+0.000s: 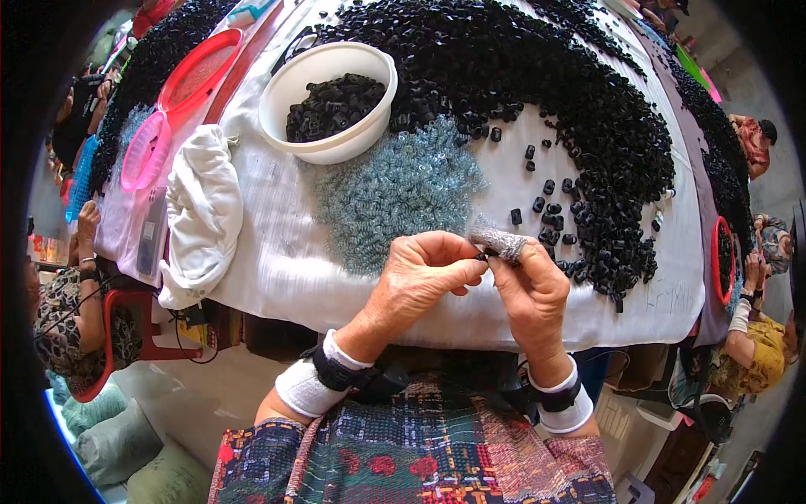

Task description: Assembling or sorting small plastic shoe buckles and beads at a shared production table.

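My left hand (420,273) and my right hand (535,294) meet above the near edge of the white-covered table. Thumb and fingers of both are pinched around a small black plastic part (484,254), mostly hidden by the fingertips. A grey knitted finger cover (502,241) wraps my right index finger. Just beyond my hands lies a heap of small silvery coil springs (395,197). Loose black plastic parts (549,221) are scattered to the right of the heap, in front of a large pile of the same parts (537,63).
Behind the springs stands a white bowl (281,113) holding more black parts. A crumpled white cloth (204,210) lies at left, near pink (134,160) and red (172,97) baskets. Other people sit at tables on both sides, one on a red chair (143,336). Sacks (117,445) rest on the floor.
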A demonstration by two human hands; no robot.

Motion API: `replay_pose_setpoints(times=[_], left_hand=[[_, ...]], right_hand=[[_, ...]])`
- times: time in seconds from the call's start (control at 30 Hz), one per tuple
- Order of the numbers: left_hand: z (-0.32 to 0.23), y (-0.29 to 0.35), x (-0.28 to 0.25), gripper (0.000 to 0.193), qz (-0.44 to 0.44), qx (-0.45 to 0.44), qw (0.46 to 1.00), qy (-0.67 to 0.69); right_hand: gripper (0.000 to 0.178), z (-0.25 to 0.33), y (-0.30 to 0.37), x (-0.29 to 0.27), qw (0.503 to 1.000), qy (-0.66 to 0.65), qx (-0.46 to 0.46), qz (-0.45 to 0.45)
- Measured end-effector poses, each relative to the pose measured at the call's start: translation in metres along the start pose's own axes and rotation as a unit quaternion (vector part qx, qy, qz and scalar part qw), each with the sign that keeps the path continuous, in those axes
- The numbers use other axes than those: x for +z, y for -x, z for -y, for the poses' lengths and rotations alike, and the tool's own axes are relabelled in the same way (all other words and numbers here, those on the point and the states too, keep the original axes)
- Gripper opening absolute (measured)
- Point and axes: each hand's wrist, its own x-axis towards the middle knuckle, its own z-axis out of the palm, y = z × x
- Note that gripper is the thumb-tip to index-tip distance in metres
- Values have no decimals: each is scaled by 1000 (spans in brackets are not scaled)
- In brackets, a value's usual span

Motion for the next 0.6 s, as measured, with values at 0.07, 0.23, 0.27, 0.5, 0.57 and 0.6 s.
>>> replay_pose_setpoints(times=[0.07,0.23,0.27,0.5,0.57,0.6], left_hand=[[0,1,1,16,-2,3,1000,0],[0,-3,-2,17,-5,16,1000,-11],[1,-3,-2,17,-8,17,1000,-10],[-1,-1,-2,19,-28,24,999,-26],[0,0,-2,19,-26,29,999,-10],[0,0,-3,19,-26,33,999,5]], right_hand=[[20,0,1,0,999,-42,33,-2],[22,-3,-3,-1,997,71,-17,-9],[22,-1,-4,-1,997,72,-16,-9],[21,-1,-6,8,997,63,-19,-40],[20,-2,-5,9,998,15,-6,-64],[21,-2,-3,10,998,31,3,-62]])
